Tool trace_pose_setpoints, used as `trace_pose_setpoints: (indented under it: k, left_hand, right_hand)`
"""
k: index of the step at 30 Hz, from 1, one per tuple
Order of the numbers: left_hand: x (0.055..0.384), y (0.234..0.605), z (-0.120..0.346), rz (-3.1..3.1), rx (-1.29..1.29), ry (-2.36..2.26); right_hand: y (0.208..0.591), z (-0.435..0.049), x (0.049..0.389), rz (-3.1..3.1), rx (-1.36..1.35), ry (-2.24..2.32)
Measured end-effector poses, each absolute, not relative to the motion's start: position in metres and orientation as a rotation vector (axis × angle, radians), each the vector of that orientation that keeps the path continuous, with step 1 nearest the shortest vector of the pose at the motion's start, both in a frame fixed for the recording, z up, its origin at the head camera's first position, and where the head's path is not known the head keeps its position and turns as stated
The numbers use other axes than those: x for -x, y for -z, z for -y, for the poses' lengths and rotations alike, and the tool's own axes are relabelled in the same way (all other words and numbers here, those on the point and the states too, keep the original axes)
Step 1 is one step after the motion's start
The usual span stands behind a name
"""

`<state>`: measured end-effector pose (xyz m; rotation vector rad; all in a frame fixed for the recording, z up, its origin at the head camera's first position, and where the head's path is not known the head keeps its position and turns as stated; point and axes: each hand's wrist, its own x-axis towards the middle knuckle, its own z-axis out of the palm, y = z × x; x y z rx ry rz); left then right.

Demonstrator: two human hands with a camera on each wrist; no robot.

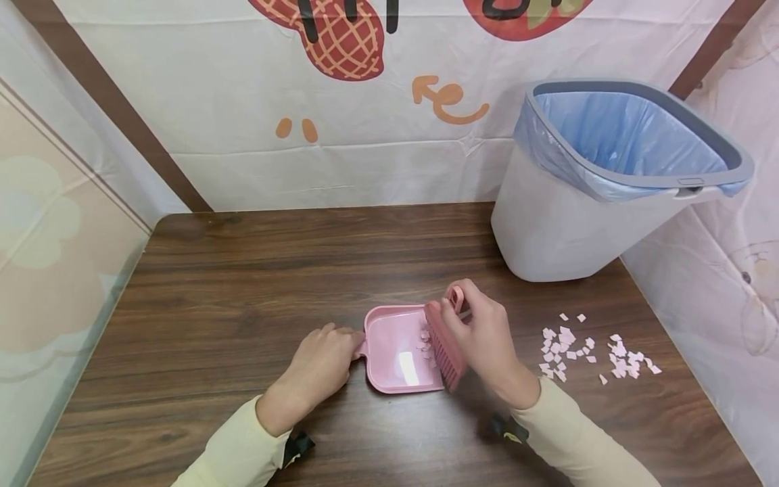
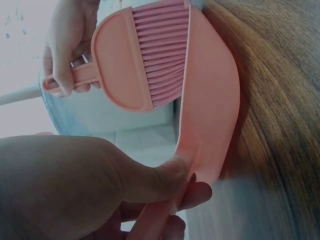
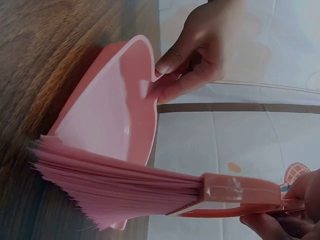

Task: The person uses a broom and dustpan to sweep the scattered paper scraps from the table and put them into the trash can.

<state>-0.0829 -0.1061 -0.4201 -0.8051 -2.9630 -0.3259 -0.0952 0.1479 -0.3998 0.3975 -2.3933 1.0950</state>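
Note:
My left hand (image 1: 324, 362) grips the short handle of a pink dustpan (image 1: 389, 352) that lies on the wooden table. In the left wrist view the thumb presses on top of the handle, fingers curled beneath. My right hand (image 1: 487, 331) holds a pink hand brush (image 1: 445, 348) by its handle, its bristles (image 3: 115, 185) at the dustpan's open right edge. Several small pale pink paper scraps (image 1: 425, 345) lie inside the pan near the bristles. To the right of my right hand, two loose groups of scraps (image 1: 560, 348) are spread on the table.
A light grey trash bin (image 1: 560, 230) lined with a blue bag (image 1: 633, 135) stands at the table's back right corner. Behind the table (image 1: 274, 270) hangs a white printed cloth (image 1: 231, 108). Another pale cloth covers the right side.

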Motion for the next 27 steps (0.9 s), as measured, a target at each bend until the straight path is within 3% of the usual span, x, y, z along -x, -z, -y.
trace_pose_setpoints:
  k: [27]
  left_hand:
    - [0.083, 0.42, 0.107, 2.991, 0.793, 0.34]
  right_hand:
    - [0.387, -0.171, 0.099, 2.351, -0.295, -1.132]
